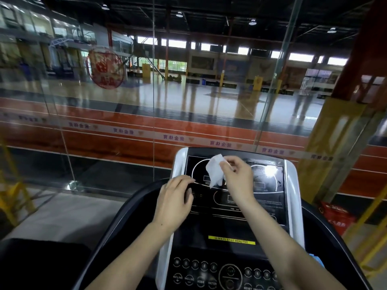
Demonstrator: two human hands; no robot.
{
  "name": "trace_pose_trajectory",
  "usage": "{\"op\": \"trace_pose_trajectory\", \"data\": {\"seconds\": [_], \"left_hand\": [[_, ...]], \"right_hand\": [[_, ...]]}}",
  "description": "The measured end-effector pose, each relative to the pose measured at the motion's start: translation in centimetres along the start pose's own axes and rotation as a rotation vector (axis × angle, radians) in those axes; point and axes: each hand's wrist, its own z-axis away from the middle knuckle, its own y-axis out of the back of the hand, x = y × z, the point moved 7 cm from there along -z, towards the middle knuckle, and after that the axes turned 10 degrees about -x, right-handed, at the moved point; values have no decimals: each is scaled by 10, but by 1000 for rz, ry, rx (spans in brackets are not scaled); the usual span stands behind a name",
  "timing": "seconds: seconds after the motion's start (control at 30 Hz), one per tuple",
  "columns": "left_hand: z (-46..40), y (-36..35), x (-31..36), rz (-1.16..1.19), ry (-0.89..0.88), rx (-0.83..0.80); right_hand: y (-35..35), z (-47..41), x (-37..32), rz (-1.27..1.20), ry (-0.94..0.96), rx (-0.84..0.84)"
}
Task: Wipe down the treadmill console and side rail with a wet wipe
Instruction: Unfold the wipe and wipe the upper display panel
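Nearest the camera lies the lower part of the black glossy treadmill console (232,225), with its rows of round buttons (194,264) and a yellow strip label (231,240) above them. A black curved side rail (117,222) sweeps up along the left of the console, and a silver plastic trim (178,164) frames the display.

Over the display panel, the left hand (174,200) hovers at the console's left edge with its fingers loosely curled and holding nothing; whether they touch the panel cannot be told. The right hand (236,176) is raised above the centre of the display, its thumb and fingers pinching the upper corner of a white crumpled wet wipe (214,170), which hangs down in front of the dials, apparently not yet laid flat on the screen.

This looks like the opening of the console step: the wipe is being shaken out or readied. The next move likely calls for pressing the wipe flat against the display and sweeping across it, then down to the buttons, with the rail left for afterwards.

Beyond the console stands a glass wall (104,101), and past it a sports hall with a red running track (125,122).
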Motion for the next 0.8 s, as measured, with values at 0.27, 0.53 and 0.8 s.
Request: {"op": "trace_pose_trajectory", "data": {"seconds": [0.27,0.53,0.8], "left_hand": [[-31,-22,-50,-258,17,-149],[-34,-32,-60,-300,-68,-109],[-53,-43,-74,-331,-30,-144]], "right_hand": [[-92,-14,1,761,582,-218],[-102,11,46,1021,479,-481],[-116,-11,38,1085,368,-616]]}}
